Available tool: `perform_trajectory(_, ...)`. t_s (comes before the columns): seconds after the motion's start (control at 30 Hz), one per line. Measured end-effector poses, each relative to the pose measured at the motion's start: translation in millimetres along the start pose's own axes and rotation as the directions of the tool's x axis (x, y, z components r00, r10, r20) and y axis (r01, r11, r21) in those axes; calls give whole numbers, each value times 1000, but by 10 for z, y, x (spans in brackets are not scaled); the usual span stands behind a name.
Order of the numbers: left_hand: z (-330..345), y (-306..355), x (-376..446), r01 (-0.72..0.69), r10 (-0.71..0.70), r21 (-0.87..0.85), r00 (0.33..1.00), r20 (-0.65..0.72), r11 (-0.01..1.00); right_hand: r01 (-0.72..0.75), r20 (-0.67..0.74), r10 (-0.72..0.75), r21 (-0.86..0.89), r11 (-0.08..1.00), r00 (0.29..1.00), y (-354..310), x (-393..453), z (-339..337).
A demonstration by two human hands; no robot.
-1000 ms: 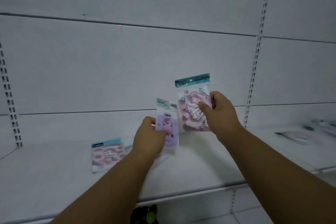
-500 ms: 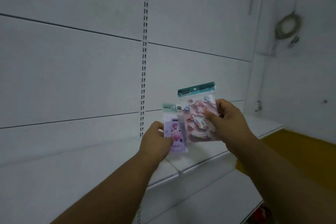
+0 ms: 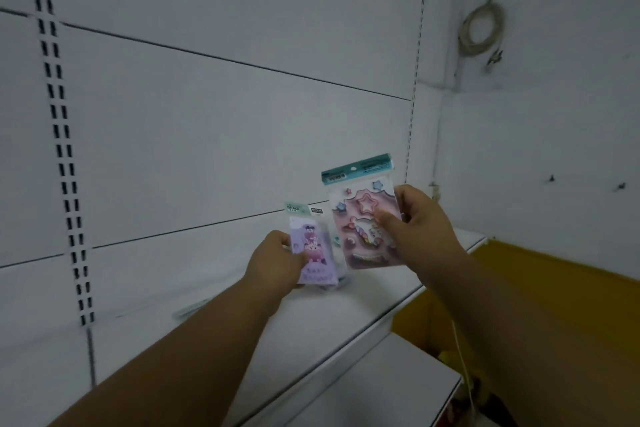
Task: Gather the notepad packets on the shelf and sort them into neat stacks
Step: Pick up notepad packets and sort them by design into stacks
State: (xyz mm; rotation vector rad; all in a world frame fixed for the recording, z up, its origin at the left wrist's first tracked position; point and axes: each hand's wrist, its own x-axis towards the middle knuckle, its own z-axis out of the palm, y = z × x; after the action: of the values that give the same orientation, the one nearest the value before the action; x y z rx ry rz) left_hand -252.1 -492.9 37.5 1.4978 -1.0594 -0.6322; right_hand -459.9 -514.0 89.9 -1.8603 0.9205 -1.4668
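Note:
My left hand (image 3: pixel 273 262) grips a small purple notepad packet (image 3: pixel 315 253) by its left edge, held upright above the white shelf (image 3: pixel 242 322). My right hand (image 3: pixel 420 222) holds a larger pink notepad packet (image 3: pixel 360 218) with a teal header, thumb across its front, just right of the purple one. The two packets nearly touch. A pale flat thing, maybe another packet (image 3: pixel 192 310), lies blurred on the shelf behind my left forearm.
White slotted back panels rise behind the shelf, with an upright rail (image 3: pixel 62 149) at left. A lower white shelf (image 3: pixel 381 388) juts out below. A yellow surface (image 3: pixel 554 288) lies at right, and a coiled cable (image 3: pixel 481 31) hangs on the wall.
My view has swung to the right along the shelf. Both hands keep their packets and hold them side by side; the packet lying flat at left has left the view.

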Motion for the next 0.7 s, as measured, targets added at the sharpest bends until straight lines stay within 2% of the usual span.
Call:
perform_trajectory(0.17, 265, 3, 434, 111, -111, -8, 994, -25, 994, -47, 28, 47, 5, 999, 998, 397, 586, -38)
perform_trajectory(0.3, 375, 61, 598, 170, -171, -24, 982, -75, 985, -20, 67, 18, 37, 999, 998, 711, 953, 28)
perform_trajectory(0.4, 481, 28, 645, 238, -229, 26, 957, -180, 971, 7, 174, -16, 54, 999, 985, 958, 1216, 91)
perform_trajectory(0.47, 500, -8, 664, 281, -244, 136, 940, -239, 950, 24, 220, -39, 70, 997, 975, 1077, 1343, 153)
perform_trajectory(0.57, 564, -64, 686, 361, -219, 381, 904, -368, 851, -8, 345, -41, 139, 990, 938, 1226, 1503, 202)
perform_trajectory(0.7, 624, -22, 675, 461, -215, 641, 879, -426, 614, -66, 465, -36, 201, 977, 885, 1434, 1613, 228)
